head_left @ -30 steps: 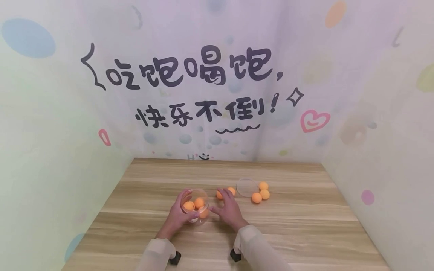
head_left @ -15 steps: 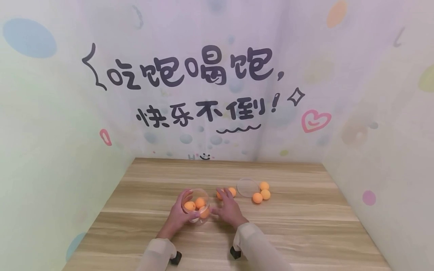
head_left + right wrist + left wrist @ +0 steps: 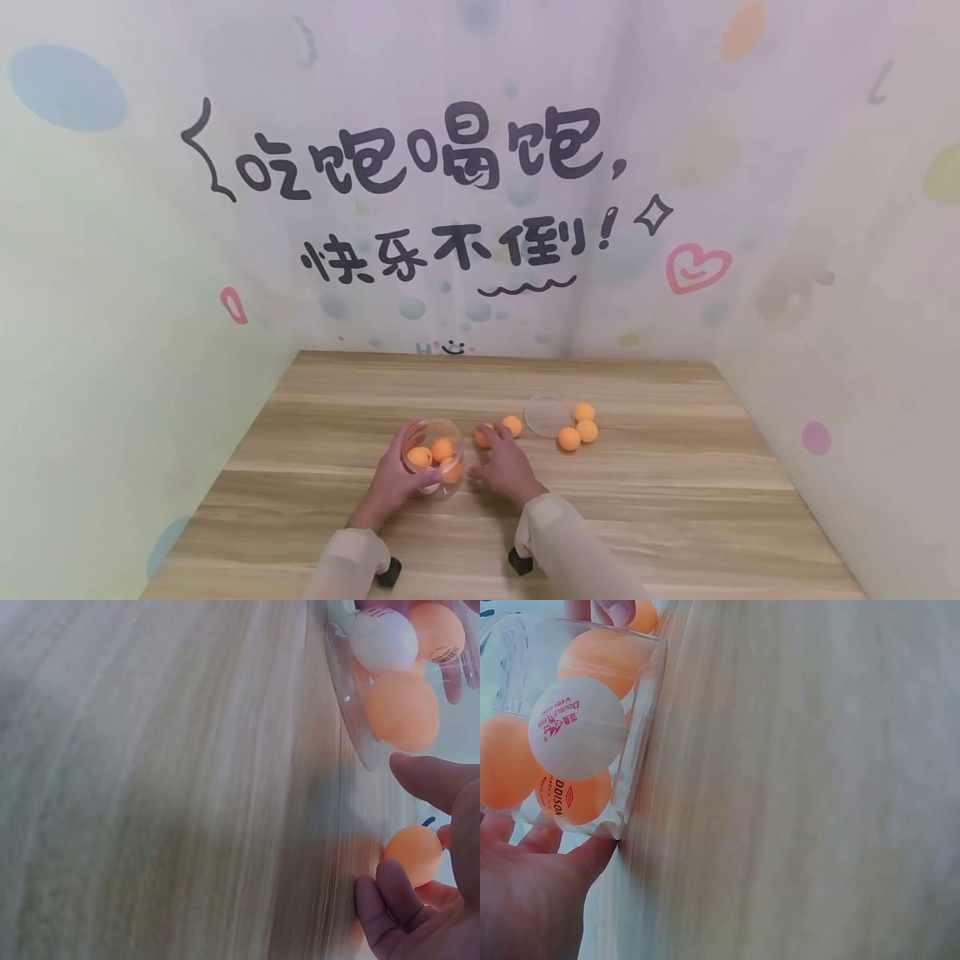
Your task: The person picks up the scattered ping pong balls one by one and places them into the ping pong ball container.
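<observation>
My left hand (image 3: 400, 471) grips a clear plastic jar (image 3: 646, 712) from its left side. Inside the jar are several orange ping-pong balls (image 3: 506, 761) and a white ping-pong ball (image 3: 577, 727) with red print. My right hand (image 3: 507, 467) is just right of the jar, thumb spread toward the jar wall. Its fingers (image 3: 401, 889) reach about a loose orange ping-pong ball (image 3: 414, 855) on the table; the thumb stays apart from that ball. Another orange ball (image 3: 512, 427) lies just beyond those fingers.
A clear round lid-like disc (image 3: 546, 417) lies farther right on the wood-grain table (image 3: 675, 500). Beside it are three orange balls (image 3: 569, 439). Printed walls (image 3: 480, 317) enclose the table at the back and both sides.
My right hand's fingers have drawn back slightly, and the nearest loose ball has shifted a little left and toward me, away from its neighbour. The left hand and jar stay put.
</observation>
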The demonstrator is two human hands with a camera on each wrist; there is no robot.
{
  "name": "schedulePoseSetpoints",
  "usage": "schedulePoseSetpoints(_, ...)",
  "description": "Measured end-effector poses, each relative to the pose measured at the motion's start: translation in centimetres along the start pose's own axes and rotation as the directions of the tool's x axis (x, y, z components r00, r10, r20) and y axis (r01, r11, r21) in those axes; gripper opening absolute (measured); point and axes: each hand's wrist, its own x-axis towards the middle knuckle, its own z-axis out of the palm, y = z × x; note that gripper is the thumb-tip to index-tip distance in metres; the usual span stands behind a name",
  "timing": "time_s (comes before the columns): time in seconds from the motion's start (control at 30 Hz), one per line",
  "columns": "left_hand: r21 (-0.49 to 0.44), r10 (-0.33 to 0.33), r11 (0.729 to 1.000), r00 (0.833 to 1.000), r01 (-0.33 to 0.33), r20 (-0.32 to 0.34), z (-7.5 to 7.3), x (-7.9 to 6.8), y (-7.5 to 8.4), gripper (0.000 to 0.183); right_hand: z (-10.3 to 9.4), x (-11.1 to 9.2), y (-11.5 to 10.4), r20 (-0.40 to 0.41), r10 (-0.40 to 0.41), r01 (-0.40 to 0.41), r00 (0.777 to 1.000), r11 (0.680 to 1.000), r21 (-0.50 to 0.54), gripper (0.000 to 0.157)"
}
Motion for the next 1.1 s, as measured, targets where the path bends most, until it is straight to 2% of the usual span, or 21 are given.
schedulePoseSetpoints(0.3, 0.004, -0.006, 1.0, 1.0, 0.006, 0.0, -0.1, 0.1, 0.0, 0.09, 0.1, -0.5, 0.4, -0.02, -0.022, 0.022, 1.0, 1.0, 0.001, 0.07)
schedulePoseSetpoints(0.53, -0.02, 0.001, 1.0, 0.999, -0.002, -0.034, 0.3, 0.9, -3.2, 0.092, -0.2, -1.2, 0.2, -0.041, -0.044, 0.044, 0.998, 0.999, 0.017, 0.059)
schedulePoseSetpoints(0.67, -0.021, 0.016, 1.0, 0.999, -0.017, -0.043, 0.4, 1.0, -3.6, 0.092, -0.2, -1.5, 0.4, -0.066, -0.059, 0.06, 0.996, 0.998, 0.007, 0.05)
schedulePoseSetpoints(0.87, -0.024, -0.003, 1.0, 0.999, 0.002, -0.039, 0.4, 0.8, -3.0, 0.091, -0.3, -1.7, 0.6, -0.095, -0.089, 0.092, 0.991, 0.996, 0.021, 0.047)
schedulePoseSetpoints(1.1, -0.029, -0.005, 1.0, 1.0, 0.005, -0.005, 0.2, -0.1, 0.0, 0.089, -0.2, -1.9, 1.0, -0.167, -0.14, 0.146, 0.976, 0.989, 0.021, 0.047)
